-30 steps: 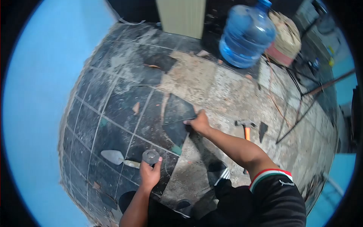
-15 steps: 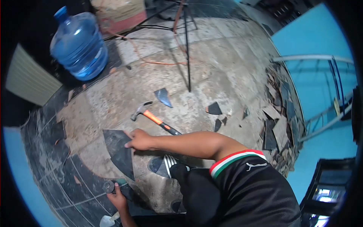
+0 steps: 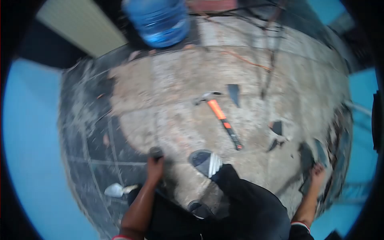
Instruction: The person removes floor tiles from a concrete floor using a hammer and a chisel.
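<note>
Lettering anywhere too blurred to read. Gripping a dark round-topped tool [image 3: 156,152] in the left hand [image 3: 155,168], fingers wrapped shut around it, lower centre-left, at the edge of the dark floor tiles [image 3: 96,140]. Right hand [image 3: 318,173] at lower right, against a dark tile shard [image 3: 306,158]; finger spread impossible to tell through blur. Orange-handled hammer [image 3: 221,117] at centre, trowel [image 3: 116,190] lower left, blue water jug [image 3: 158,20] at top.

Left arm [image 3: 140,204]: bare; we see it extend forward and down from the lower edge, nearly straight.
Left hand [image 3: 155,165]: back toward us, fingers curled closed.
Right arm [image 3: 306,205]: bare forearm, stretched out to the right side.
Right hand [image 3: 318,172]: blurred; we cannot tell its finger pose.
</note>
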Tool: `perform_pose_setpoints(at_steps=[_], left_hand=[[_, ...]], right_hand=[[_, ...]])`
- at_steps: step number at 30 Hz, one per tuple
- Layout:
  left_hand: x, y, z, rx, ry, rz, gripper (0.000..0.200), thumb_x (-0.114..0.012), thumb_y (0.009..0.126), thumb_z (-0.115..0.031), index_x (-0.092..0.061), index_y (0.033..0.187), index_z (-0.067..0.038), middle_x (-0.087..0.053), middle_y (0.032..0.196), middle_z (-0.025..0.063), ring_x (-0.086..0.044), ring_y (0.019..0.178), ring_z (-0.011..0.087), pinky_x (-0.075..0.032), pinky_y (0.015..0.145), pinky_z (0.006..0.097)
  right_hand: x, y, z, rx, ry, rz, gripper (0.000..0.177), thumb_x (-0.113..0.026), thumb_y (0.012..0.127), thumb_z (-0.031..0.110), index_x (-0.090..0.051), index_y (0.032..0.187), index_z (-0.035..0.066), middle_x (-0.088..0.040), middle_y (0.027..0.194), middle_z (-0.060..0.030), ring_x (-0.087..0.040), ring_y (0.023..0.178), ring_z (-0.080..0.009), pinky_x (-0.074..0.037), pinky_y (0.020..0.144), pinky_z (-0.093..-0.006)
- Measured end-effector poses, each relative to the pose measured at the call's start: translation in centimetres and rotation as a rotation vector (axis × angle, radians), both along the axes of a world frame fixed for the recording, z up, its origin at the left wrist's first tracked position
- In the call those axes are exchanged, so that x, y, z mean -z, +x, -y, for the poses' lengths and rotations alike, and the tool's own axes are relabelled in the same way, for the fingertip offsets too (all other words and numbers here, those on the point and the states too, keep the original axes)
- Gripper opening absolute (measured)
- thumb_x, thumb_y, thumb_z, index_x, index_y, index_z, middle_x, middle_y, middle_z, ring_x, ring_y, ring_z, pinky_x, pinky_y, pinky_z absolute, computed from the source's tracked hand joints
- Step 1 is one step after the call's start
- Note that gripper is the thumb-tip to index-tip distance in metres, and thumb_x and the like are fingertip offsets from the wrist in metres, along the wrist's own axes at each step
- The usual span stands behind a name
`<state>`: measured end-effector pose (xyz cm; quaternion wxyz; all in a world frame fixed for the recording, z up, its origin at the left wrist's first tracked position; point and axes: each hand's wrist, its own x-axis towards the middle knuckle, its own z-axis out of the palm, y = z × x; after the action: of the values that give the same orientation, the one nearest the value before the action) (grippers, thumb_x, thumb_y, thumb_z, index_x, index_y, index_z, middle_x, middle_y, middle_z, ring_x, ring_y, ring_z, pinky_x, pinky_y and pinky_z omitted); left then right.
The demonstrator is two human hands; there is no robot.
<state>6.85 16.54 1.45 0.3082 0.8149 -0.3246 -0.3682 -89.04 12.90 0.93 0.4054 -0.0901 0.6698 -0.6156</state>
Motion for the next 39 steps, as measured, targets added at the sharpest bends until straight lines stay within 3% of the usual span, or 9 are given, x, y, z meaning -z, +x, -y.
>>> perform_pose_setpoints(at_steps=[2, 5, 10, 11, 16, 20, 31, 36, 39], left_hand=[[0.1, -1.0, 0.8, 0.014, -0.086, -0.031, 0.035, -0.066, 0.095, -0.018, -0.063, 0.124, 0.001, -0.070, 0.117, 0.0195, -0.066, 0.112, 0.0296, -0.050, 0.099, 0.0412], [-0.5, -1.6, 1.1, 0.169, 0.009, 0.049, 0.035, -0.066, 0.094, -0.021, -0.063, 0.123, 0.000, -0.069, 0.117, 0.0253, -0.065, 0.113, 0.0447, -0.051, 0.097, 0.0485], [-1.4, -2.6, 0.4, 0.307, -0.128, -0.014, 0.030, -0.065, 0.090, -0.011, -0.062, 0.118, 0.000, -0.063, 0.121, 0.0238, -0.058, 0.117, 0.0442, -0.047, 0.100, 0.0477], [-1.6, -2.9, 0.3, 0.353, -0.130, 0.020, 0.030, -0.065, 0.089, -0.009, -0.062, 0.117, 0.001, -0.062, 0.121, 0.0231, -0.057, 0.118, 0.0437, -0.047, 0.101, 0.0472], [-2.7, -4.3, 1.1, 0.562, -0.157, 0.131, 0.044, -0.062, 0.079, 0.001, -0.063, 0.123, 0.000, -0.060, 0.120, 0.0188, -0.059, 0.114, 0.0403, -0.049, 0.098, 0.0471], [-2.2, -4.5, 3.7, 0.503, -0.263, 0.282, 0.042, -0.062, 0.076, 0.005, -0.066, 0.118, 0.002, -0.061, 0.119, 0.0186, -0.059, 0.112, 0.0396, -0.050, 0.096, 0.0463], [-1.0, 0.5, 8.6, 0.033, -0.233, 0.283, 0.024, -0.069, 0.081, -0.002, -0.065, 0.104, 0.004, -0.063, 0.109, 0.0230, -0.061, 0.105, 0.0456, -0.050, 0.091, 0.0501], [-1.4, 6.1, 10.6, -0.014, -0.175, 0.004, 0.029, -0.083, 0.085, -0.022, -0.076, 0.109, -0.005, -0.077, 0.099, 0.0148, -0.074, 0.092, 0.0297, -0.056, 0.082, 0.0398], [-0.7, 6.4, 11.0, 0.012, -0.093, 0.005, 0.032, -0.085, 0.083, -0.027, -0.078, 0.107, -0.006, -0.078, 0.098, 0.0138, -0.074, 0.088, 0.0260, -0.056, 0.080, 0.0380]], right_hand=[[0.4, -12.0, -2.1, -0.072, -0.075, 0.115, 0.034, -0.054, 0.103, 0.022, -0.061, 0.129, 0.001, -0.071, 0.118, -0.0105, -0.065, 0.078, -0.0137, -0.053, 0.059, -0.0226], [-2.2, -1.6, 4.6, 0.604, 0.301, -0.032, 0.039, -0.051, 0.107, 0.025, -0.056, 0.136, 0.000, -0.070, 0.119, -0.0093, -0.066, 0.081, -0.0142, -0.055, 0.069, -0.0228], [9.8, 8.8, 13.2, -0.460, 0.181, 0.028, 0.017, -0.058, 0.100, 0.014, -0.067, 0.110, 0.004, -0.071, 0.099, -0.0049, -0.066, 0.087, -0.0176, -0.052, 0.074, -0.0316], [11.7, 16.2, 14.9, -0.636, 0.268, -0.594, 0.018, -0.067, 0.094, 0.013, -0.069, 0.109, 0.004, -0.071, 0.101, -0.0033, -0.066, 0.087, -0.0188, -0.053, 0.075, -0.0343], [6.4, 51.8, 16.2, -1.165, 0.060, -0.846, 0.034, -0.073, 0.094, 0.020, -0.066, 0.118, -0.004, -0.067, 0.101, -0.0127, -0.066, 0.094, -0.0253, -0.052, 0.082, -0.0369], [3.0, 62.0, 15.9, -1.424, -0.157, -1.237, 0.041, -0.073, 0.089, 0.014, -0.060, 0.125, -0.002, -0.058, 0.110, -0.0212, -0.058, 0.104, -0.0408, -0.048, 0.091, -0.0457], [5.1, 61.8, 17.4, -1.404, 0.030, -1.084, 0.044, -0.076, 0.082, 0.001, -0.055, 0.121, 0.000, -0.063, 0.106, -0.0207, -0.064, 0.099, -0.0421, -0.051, 0.091, -0.0457], [4.5, 63.4, 20.2, -1.471, 0.384, -0.486, 0.022, -0.058, 0.078, 0.001, -0.060, 0.099, 0.003, -0.054, 0.073, 0.0004, -0.050, 0.064, -0.0110, -0.041, 0.059, -0.0302], [4.6, 64.4, 19.6, -1.362, 0.416, -0.196, 0.022, -0.057, 0.079, -0.001, -0.059, 0.100, 0.004, -0.053, 0.073, 0.0000, -0.052, 0.064, -0.0115, -0.040, 0.058, -0.0285]])
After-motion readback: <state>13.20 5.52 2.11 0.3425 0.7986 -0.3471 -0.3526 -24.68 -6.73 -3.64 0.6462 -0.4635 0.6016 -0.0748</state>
